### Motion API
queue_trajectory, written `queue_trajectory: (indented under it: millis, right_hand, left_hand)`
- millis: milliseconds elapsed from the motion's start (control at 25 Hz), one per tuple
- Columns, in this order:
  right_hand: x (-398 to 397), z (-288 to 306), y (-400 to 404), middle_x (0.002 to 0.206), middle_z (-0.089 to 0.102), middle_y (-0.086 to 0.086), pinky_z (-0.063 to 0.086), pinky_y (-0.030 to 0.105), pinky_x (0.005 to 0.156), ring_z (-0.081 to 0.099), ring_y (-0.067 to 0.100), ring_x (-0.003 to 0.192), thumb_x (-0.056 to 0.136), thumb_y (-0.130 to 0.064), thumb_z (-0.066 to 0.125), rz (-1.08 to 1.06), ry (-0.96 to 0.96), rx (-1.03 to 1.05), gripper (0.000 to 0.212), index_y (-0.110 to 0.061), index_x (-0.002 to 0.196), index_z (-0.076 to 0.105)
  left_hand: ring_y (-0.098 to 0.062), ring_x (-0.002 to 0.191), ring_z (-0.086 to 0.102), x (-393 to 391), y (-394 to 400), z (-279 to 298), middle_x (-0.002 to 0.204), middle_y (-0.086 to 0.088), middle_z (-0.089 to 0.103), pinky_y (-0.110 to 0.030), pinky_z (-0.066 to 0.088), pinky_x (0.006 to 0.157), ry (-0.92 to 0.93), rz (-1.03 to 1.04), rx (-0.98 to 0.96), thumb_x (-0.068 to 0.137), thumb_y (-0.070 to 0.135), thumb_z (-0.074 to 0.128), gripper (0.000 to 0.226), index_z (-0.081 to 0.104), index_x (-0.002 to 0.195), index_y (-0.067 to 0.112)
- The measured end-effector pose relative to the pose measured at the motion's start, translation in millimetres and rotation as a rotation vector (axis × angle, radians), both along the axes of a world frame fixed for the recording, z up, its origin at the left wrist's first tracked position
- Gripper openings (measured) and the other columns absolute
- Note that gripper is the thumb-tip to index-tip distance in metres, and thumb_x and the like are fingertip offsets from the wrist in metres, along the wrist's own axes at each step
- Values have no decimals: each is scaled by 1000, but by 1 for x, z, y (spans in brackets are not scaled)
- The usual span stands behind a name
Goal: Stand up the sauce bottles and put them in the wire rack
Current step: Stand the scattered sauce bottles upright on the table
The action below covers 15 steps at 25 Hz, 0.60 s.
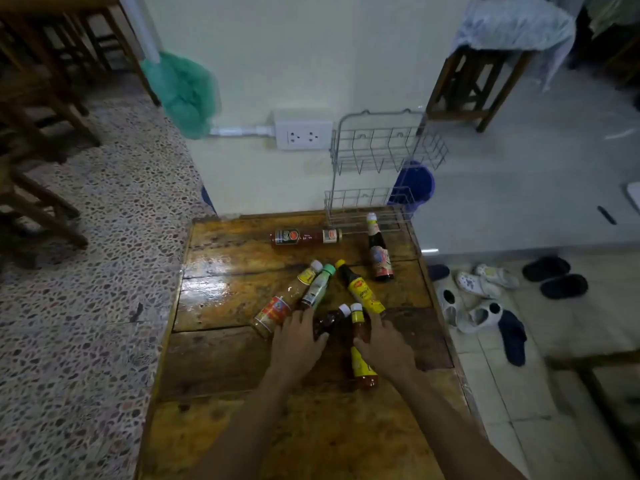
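Note:
Several sauce bottles lie on their sides on the wooden table. A red one lies at the back and a dark one with a white cap lies by the two-tier wire rack, which stands at the table's far right corner with nothing in it. Nearer me lie a white-capped bottle, a green-capped bottle and a yellow-labelled dark bottle. My left hand rests on a dark white-capped bottle. My right hand lies over a yellow-capped orange bottle.
A wall with a power socket stands behind the table. A blue bucket sits behind the rack. Shoes and slippers lie on the floor to the right. Wooden stools stand to the left, and one at the back right.

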State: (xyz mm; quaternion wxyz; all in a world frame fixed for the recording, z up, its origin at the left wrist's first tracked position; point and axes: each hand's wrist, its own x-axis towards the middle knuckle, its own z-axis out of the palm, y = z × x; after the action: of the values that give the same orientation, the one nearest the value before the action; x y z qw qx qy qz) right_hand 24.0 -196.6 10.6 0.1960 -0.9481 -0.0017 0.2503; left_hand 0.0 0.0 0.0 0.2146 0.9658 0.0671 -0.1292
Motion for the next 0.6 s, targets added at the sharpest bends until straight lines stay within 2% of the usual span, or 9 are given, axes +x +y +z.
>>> queue_trajectory:
  millis: [120,200,320,400,480,600]
  right_hand:
    - [0,-22,-3,147,43,13,48,47,98,50,36,128,93,-57,56,-43,87,-101,80,-17,153,22]
    - [1,-35,-1,144,46,10,48,45,97,51,34,127,90,-61,57,-85,167,-70,81,-17,151,27]
    - [3,-45,3,132,57,8,51,41,92,57,30,118,84,-62,64,-122,170,-17,75,-15,139,41]
    - [2,-41,4,119,62,6,52,39,86,62,29,110,82,-57,69,-138,156,87,64,-17,126,47]
    - [3,-29,8,109,65,1,52,38,80,64,27,104,79,-49,75,-135,120,196,52,-22,113,47]
    - [5,-3,35,115,64,-3,48,35,77,61,22,109,74,-42,81,-3,49,283,53,-29,111,45]
  left_hand:
    - [-26,138,45,7,-9,-18,152,-5,46,-44,37,112,86,-67,110,99,48,58,69,31,155,20]
    - [-29,141,43,12,-14,-27,157,-7,41,-46,36,114,150,-77,174,100,42,59,72,25,158,18]
    - [-28,141,44,13,-19,-36,158,-5,41,-47,39,114,175,-49,166,100,34,61,72,24,159,18]
    - [-27,136,50,9,-14,-35,154,-4,46,-47,45,109,175,-8,80,98,34,65,72,27,159,20]
    - [-25,130,56,1,-6,-31,146,-1,54,-44,49,103,107,102,-121,94,31,71,68,37,153,22]
    - [-20,121,61,-23,18,-16,132,3,63,-40,55,93,4,266,-429,88,24,79,61,48,140,27]
